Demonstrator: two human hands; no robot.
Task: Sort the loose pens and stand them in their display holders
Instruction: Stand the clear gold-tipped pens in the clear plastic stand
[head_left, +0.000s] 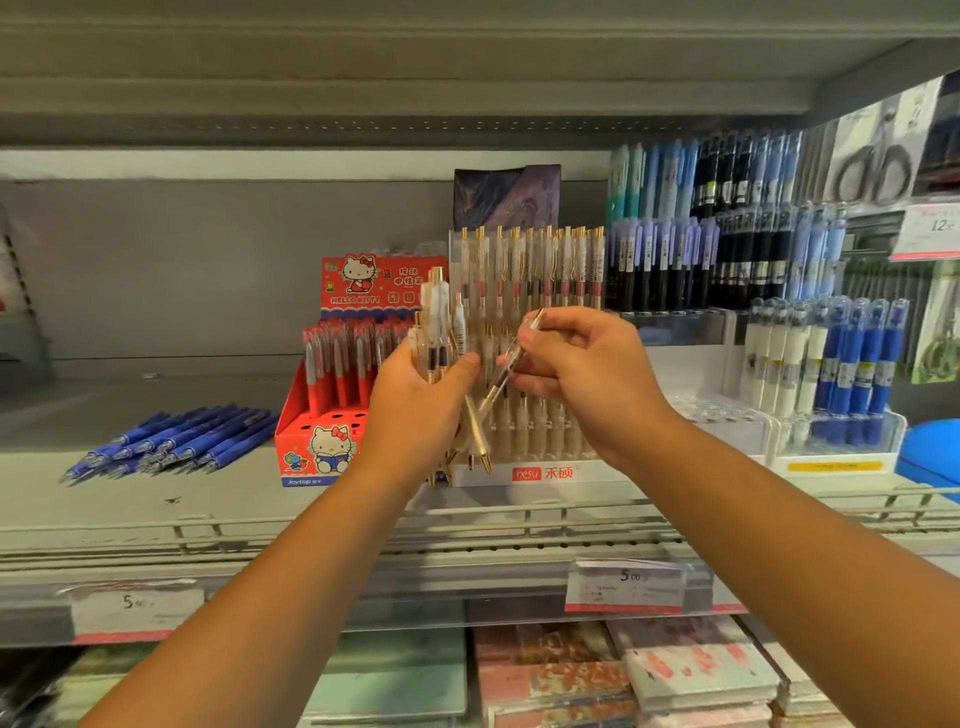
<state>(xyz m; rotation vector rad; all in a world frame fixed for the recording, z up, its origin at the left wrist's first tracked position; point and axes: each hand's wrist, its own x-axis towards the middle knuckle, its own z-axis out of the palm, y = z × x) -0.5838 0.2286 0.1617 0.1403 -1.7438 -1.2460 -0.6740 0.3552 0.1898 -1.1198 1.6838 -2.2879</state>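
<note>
**A:** Where do things stand?

**B:** The left hand (415, 395) is clenched round a bundle of clear gold-clipped pens (439, 332). They stand upright, tips down, in front of the clear display holder (540, 473). The right hand (582, 374) pinches a single pen (511, 358) between thumb and fingers. It is tilted, with its lower end against the bundle.

**A:** What could slip?

**B:** The bundle, I'd say. Several tips poke out below the left palm, fanned at different angles, so the grip looks loose at the bottom. If the single pen drags on its neighbours as it comes away, one could slide out. It would land on the shelf (156, 499) or go past the wire rail (311, 519) along the front edge.

**A:** And the holder itself?

**B:** Its rows look nearly full, with the pens packed close. Pushing one in at a slant could tip its neighbours or miss a hole. I can't tell which holes are free, because the hands cover that part.

**A:** Any risk of a sorting mistake?

**B:** Yes, some. The red box (311, 447) just to the left shows open holes at its front, so a gold pen could easily end up there by mistake. The loose blue pens (171, 441) lie flat on the shelf further left, not yet stood in anything. A careless elbow could roll them.
</note>
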